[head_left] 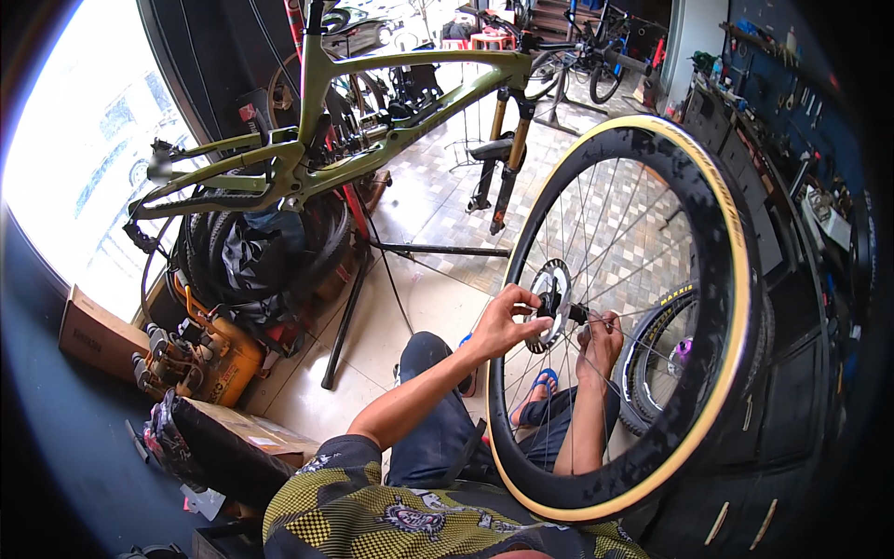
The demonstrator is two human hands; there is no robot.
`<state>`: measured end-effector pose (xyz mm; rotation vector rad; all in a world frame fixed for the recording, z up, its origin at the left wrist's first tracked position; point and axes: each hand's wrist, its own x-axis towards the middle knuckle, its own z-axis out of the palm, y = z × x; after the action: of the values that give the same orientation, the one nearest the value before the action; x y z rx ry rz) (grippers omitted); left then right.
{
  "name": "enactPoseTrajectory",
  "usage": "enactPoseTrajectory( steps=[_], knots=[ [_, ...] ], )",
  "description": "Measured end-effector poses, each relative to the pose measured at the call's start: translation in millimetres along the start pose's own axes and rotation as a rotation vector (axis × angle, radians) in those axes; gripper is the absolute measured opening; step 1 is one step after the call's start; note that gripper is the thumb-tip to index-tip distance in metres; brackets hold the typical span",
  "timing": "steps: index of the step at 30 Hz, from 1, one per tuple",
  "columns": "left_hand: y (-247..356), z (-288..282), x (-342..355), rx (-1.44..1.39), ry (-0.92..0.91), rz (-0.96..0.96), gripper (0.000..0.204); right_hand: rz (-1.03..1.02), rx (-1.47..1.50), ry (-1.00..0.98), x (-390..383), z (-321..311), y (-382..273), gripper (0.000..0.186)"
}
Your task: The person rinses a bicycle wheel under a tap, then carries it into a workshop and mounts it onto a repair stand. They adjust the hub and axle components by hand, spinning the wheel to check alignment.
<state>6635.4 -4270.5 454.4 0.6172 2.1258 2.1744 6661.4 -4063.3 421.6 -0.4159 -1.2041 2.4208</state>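
Note:
A bicycle wheel (715, 233) with a deep black rim, tan-sidewall tyre (742, 279) and thin spokes stands upright, tilted, in front of me. Its black hub (575, 314) carries a silver disc brake rotor (557, 282) on the left side. My left hand (507, 326) has its thumb and forefinger around the hub's rotor-side end, over the rotor. On the wheel's other side, seen partly through the spokes, my right hand (599, 347) has curled fingers pinched together close to the hub's opposite end. Whatever is between those fingertips is too small to make out.
A green bike frame (410, 158) with a fork hangs on a stand (438, 249) ahead. An orange air compressor (228, 359) and cardboard boxes (107, 335) sit left. Another wheel (643, 373) leans behind mine, near a dark cabinet (736, 158). Tools (805, 98) hang at right.

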Motion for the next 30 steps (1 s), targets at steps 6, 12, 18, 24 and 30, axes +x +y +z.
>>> enactPoseTrajectory(
  steps=[6,12,18,24,30],
  knots=[
    [35,4,-8,0.250,0.105,0.207,0.036,-0.045,0.069,-0.083,-11,20,-19,0.024],
    [45,9,-10,0.398,0.290,0.401,0.037,-0.075,0.038,-0.094,-7,33,-23,0.024],
    [26,3,10,0.363,0.400,0.221,0.032,-0.063,-0.099,-0.079,14,45,-9,0.026],
    [-41,-21,75,-0.032,0.402,-0.249,0.042,-0.186,-0.473,-0.005,58,41,36,0.023],
    [-105,-33,74,-0.421,0.306,-0.631,0.028,-0.151,-0.854,0.067,87,36,69,0.020]
  ],
)
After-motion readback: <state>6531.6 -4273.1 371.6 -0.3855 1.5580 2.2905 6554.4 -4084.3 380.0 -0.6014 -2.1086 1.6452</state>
